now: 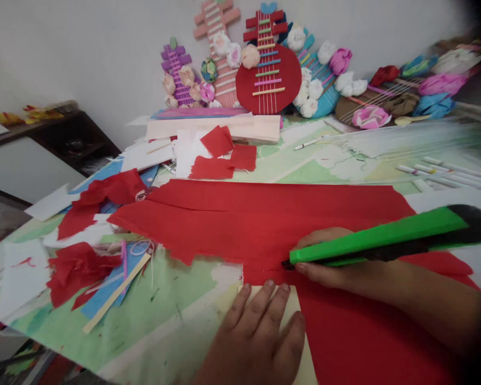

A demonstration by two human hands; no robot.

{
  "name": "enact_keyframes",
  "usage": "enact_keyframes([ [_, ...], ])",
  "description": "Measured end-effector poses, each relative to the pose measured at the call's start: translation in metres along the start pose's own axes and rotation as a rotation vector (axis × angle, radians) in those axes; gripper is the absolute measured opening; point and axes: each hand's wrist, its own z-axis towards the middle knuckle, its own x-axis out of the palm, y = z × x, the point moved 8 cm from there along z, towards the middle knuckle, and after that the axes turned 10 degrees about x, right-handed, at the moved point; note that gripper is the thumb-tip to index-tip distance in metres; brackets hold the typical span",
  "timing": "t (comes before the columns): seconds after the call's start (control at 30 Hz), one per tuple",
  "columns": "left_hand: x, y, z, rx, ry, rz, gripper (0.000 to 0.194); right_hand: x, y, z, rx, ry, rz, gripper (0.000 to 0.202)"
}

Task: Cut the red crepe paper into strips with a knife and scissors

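Note:
A large red sheet [232, 219] spreads across the table, with a ragged lower left edge. My right hand [328, 262] is closed around a green and black cutter [377, 235], its dark tip touching the red sheet near the middle. Below it, my left hand [260, 326] lies flat, fingers spread and pressing on a cream card strip [291, 302], with fingertips at the card's upper edge on the red sheet. The strip's lower part is partly hidden by my left hand.
Red scraps [80, 267], a wooden stick [116, 294] and blue paper pieces lie at left. Decorated instrument-shaped crafts [268, 80] lean on the wall behind. White markers [449, 174] are at right. A dark shelf [80, 133] stands at far left.

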Motion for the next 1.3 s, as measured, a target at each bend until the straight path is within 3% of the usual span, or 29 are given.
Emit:
enact_keyframes([
  [0.33, -0.008, 0.003, 0.007, 0.04, 0.034, 0.025, 0.032, -0.004, 0.006, -0.003, 0.064, -0.014, 0.011, 0.018],
  [0.57, -0.005, -0.001, 0.007, 0.075, 0.084, 0.027, 0.035, 0.003, -0.008, 0.0, 0.009, -0.021, -0.055, 0.018],
  [0.83, -0.007, 0.0, 0.007, 0.083, 0.093, 0.034, 0.035, 0.003, -0.005, -0.001, -0.052, -0.071, -0.099, 0.014],
  [1.03, -0.008, -0.001, 0.007, 0.068, 0.059, 0.046, 0.035, -0.001, -0.003, -0.003, -0.01, -0.082, -0.12, 0.014],
  [1.3, -0.003, -0.001, 0.003, 0.04, 0.004, 0.035, 0.03, -0.004, 0.007, -0.003, 0.017, 0.0, -0.064, 0.017],
])
